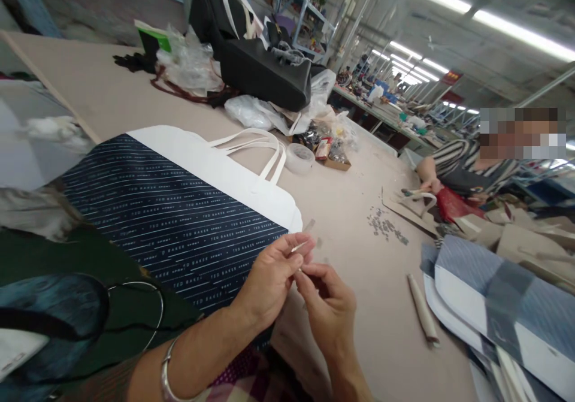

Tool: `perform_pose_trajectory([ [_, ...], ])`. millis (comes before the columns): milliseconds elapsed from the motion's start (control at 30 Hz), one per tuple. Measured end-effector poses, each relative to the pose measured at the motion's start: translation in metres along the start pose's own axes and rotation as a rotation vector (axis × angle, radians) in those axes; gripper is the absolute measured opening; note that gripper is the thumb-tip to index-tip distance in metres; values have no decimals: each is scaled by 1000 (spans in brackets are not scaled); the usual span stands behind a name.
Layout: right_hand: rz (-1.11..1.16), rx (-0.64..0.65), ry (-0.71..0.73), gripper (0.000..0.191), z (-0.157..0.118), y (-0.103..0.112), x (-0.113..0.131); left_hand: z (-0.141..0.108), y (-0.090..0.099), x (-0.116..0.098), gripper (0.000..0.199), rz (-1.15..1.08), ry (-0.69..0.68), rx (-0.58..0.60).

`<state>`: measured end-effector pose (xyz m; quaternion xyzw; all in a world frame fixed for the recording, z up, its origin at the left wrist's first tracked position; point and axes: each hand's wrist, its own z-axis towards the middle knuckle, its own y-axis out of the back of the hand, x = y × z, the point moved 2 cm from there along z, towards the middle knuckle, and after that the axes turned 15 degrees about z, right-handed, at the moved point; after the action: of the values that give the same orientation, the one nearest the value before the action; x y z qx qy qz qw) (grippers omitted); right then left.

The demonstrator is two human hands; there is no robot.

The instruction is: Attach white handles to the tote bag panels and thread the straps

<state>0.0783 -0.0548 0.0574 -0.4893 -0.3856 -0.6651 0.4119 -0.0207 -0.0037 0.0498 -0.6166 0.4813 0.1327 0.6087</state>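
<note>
My left hand (272, 273) is closed, its thumb and fingers pinching a small thin whitish strip (300, 247). Fingertips of my right hand (330, 300) meet the left thumb in a pinch; whatever is between them is too small to make out. Both hands are just off the near right corner of a bag (179, 210), which lies flat with a white upper band and a navy body with white printed lines. Its white handles (269, 156) stretch away over the table. Small translucent pieces (309, 225) show just beyond my fingers.
A roll of clear tape (299, 158) and a small carton (338, 161) stand beyond the handles, near black bags (265, 69). Small metal bits (386, 225) lie scattered at right. Past a rolled tube (422, 312) are stacked bag panels (507, 306). A co-worker (467, 165) handles a red item.
</note>
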Motion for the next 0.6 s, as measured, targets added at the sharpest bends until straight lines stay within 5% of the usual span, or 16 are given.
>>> perform_pose_trajectory([
  [133, 161, 52, -185, 23, 11, -11, -3, 10, 10, -15, 22, 176, -125, -43],
  [300, 255, 155, -306, 28, 23, -17, -14, 61, 52, -75, 42, 1200, -240, -262],
  [400, 203, 164, -325, 31, 25, -17, -27, 100, 79, -109, 35, 1492, -254, -397],
  [600, 224, 129, -357, 35, 21, -12, -38, 164, 94, -117, 32, 1886, -181, -362],
])
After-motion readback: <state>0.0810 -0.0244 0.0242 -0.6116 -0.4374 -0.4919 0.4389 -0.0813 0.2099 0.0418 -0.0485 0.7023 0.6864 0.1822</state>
